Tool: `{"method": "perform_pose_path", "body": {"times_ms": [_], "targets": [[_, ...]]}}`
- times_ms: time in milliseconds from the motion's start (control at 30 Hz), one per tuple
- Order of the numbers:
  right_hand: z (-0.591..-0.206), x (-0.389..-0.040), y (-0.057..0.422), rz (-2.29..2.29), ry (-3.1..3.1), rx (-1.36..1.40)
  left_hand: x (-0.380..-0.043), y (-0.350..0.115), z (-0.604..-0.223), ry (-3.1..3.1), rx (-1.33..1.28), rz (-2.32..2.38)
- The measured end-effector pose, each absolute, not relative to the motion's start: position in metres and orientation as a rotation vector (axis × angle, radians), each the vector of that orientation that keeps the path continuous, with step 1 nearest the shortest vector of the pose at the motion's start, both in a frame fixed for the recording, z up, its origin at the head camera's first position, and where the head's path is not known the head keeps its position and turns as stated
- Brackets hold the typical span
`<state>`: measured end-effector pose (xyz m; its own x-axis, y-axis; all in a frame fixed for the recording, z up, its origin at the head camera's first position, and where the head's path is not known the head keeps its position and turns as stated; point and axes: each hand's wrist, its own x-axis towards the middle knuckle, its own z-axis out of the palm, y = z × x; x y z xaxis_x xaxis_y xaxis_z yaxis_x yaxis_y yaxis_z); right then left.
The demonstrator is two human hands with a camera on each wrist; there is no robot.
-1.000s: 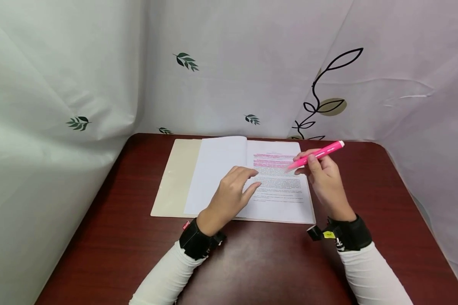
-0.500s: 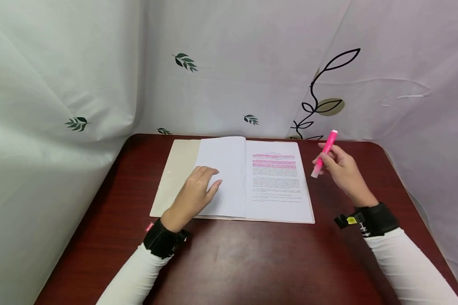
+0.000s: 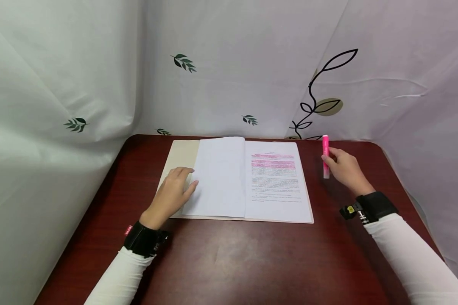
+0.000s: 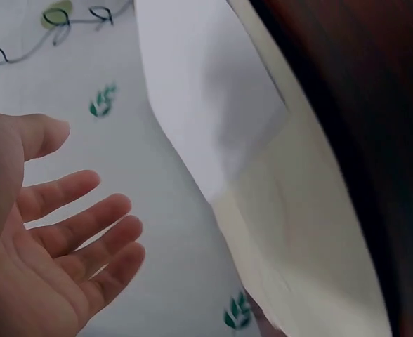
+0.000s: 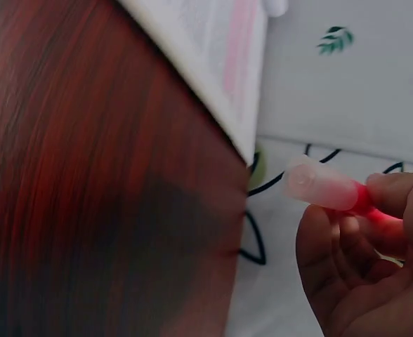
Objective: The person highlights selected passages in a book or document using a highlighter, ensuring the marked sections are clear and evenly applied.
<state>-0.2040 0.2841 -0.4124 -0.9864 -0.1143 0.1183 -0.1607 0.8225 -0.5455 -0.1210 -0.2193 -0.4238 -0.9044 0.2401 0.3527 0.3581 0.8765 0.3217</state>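
A pink highlighter point(image 3: 325, 146) with a translucent cap point(image 5: 308, 179) on its lower end stands nearly upright in my right hand point(image 3: 345, 167), pinched between thumb and fingers. That hand is to the right of an open folder of papers. The printed page point(image 3: 276, 182) on the folder's right side has pink highlighted lines near its top. A blank white page point(image 3: 219, 178) lies turned over to the left, partly on the cream cover point(image 3: 183, 154). Over the left edge of that page is my left hand point(image 3: 169, 192), fingers loosely bent and holding nothing; the left wrist view shows the palm point(image 4: 38, 281).
Both hands work over a dark red-brown wooden table point(image 3: 229, 262) with rounded far corners. A pale cloth point(image 3: 229, 67) with leaf prints hangs behind it and along both sides. Black straps with cameras sit on both wrists.
My left hand has moved left, from the middle of the folder to its left side. My right hand has moved right off the page, and the highlighter has turned from slanted to nearly upright.
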Motion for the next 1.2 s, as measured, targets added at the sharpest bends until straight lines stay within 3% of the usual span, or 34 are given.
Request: {"method": "perform_pose_path", "body": {"times_ms": [467,1200], "targets": [[-0.430,-0.223,0.278,0.656,-3.168,0.205,-0.130,-0.265,-0.436,-2.948,-0.174,-0.627],[-0.444,-0.230,0.280,0.479,-3.238,0.128,-0.138,-0.293,-0.432,-3.126,0.183,-1.001]]}}
